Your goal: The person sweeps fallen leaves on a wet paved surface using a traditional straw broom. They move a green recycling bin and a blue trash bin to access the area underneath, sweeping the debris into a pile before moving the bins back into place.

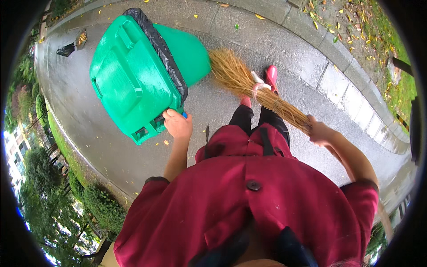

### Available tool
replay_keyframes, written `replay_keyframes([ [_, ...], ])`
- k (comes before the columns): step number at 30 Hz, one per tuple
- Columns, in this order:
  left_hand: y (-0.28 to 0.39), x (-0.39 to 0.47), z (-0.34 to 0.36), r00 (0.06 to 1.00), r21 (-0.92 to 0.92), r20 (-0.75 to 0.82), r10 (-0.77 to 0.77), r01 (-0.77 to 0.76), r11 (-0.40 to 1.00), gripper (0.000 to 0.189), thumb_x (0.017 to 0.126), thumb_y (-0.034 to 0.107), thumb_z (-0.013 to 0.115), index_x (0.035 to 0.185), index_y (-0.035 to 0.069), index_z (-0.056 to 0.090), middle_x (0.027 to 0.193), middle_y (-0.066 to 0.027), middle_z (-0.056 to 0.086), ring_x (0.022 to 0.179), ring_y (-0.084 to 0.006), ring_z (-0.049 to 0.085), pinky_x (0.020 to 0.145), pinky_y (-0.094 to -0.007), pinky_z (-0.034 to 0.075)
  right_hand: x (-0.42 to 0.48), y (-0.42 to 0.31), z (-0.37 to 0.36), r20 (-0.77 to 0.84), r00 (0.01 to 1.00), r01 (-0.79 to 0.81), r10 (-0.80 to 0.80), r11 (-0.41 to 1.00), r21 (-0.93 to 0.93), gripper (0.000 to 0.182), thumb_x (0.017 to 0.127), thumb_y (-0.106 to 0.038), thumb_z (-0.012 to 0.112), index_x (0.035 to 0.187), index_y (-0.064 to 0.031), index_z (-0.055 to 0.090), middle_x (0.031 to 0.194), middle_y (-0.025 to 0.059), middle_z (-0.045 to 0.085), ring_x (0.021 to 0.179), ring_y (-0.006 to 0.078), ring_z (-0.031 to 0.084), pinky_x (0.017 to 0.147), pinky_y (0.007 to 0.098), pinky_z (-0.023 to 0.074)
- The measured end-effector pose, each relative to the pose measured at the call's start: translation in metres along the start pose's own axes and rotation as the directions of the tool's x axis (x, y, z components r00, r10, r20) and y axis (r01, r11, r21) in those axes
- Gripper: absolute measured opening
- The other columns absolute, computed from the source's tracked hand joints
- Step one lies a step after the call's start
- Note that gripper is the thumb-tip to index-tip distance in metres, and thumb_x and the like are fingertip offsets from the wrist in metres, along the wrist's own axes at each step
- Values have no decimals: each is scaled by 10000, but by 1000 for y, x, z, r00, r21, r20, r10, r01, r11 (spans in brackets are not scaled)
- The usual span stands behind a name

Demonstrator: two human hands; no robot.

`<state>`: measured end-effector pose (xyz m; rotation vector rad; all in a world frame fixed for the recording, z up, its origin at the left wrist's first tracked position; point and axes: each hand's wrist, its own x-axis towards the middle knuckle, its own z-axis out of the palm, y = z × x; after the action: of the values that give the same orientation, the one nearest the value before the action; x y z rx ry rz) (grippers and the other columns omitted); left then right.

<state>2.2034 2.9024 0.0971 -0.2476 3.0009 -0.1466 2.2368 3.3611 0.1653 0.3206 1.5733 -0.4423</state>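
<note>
On my left stands a green plastic wheelie bin (pixel 182 55), its lid (pixel 116 80) down over a black bin liner (pixel 160 50) that is folded over the rim. My left hand (pixel 178 123) grips the handle at the lid's hinge side; something small and blue shows by the thumb. A straw broom (pixel 230 71) slants across in front of my legs, bound with a white and pink tie (pixel 260 87). Around its narrow end my right hand (pixel 320 131) is closed, slightly blurred. The bristles spread beside the lower part of the bin; whether they touch it I cannot tell.
Wet grey pavement (pixel 213 100) lies underfoot, with a stone kerb (pixel 337 50) curving along the right. Beyond the kerb, fallen yellow leaves (pixel 358 33) dot soil and grass. A dustpan-like container (pixel 81 38) with leaves sits near a black object (pixel 66 49) at far left. Hedges (pixel 103 203) border the left.
</note>
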Motion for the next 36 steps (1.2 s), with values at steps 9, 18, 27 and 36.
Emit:
replay_keyframes([
  [9, 4, 3, 6, 999, 34, 54, -5, 3, 999, 530, 584, 205, 739, 918, -13, 389, 1039, -204, 466, 935, -364, 497, 793, -437, 408, -128, -23, -20, -157, 960, 220, -231, 972, -87, 738, 744, -7, 529, 1345, -113, 115, 837, 262, 597, 731, 397, 607, 704, 462, 480],
  [18, -91, -95, 9, 963, 75, 225, -149, 135, 988, 543, 615, 158, 694, 1019, -9, 372, 1191, -226, 384, 1118, -383, 389, 954, -439, 324, 85, -49, -17, -28, 988, 153, -155, 986, -62, 630, 763, 27, 507, 1280, -69, 161, 664, 147, 543, 481, 219, 552, 393, 329, 446],
  [27, -55, -82, -29, 812, 261, 272, -517, 454, 852, 687, 614, 326, 767, 1100, -29, 436, 1266, -224, 381, 1181, -332, 392, 960, -422, 346, -88, 28, 1, 137, 921, 347, -365, 927, 143, 826, 826, -243, 594, 1355, -28, -2, 974, 214, 588, 934, 319, 589, 837, 391, 458],
  [36, -139, -131, 17, 612, 658, 265, -746, 451, 603, 609, 757, 499, 599, 1183, 105, 413, 1314, -109, 380, 1260, -227, 310, 1018, -417, 265, 41, -5, -5, 317, 941, 134, -114, 990, -40, 634, 789, -166, 595, 1251, -41, 179, 794, 190, 584, 603, 236, 603, 491, 348, 478],
])
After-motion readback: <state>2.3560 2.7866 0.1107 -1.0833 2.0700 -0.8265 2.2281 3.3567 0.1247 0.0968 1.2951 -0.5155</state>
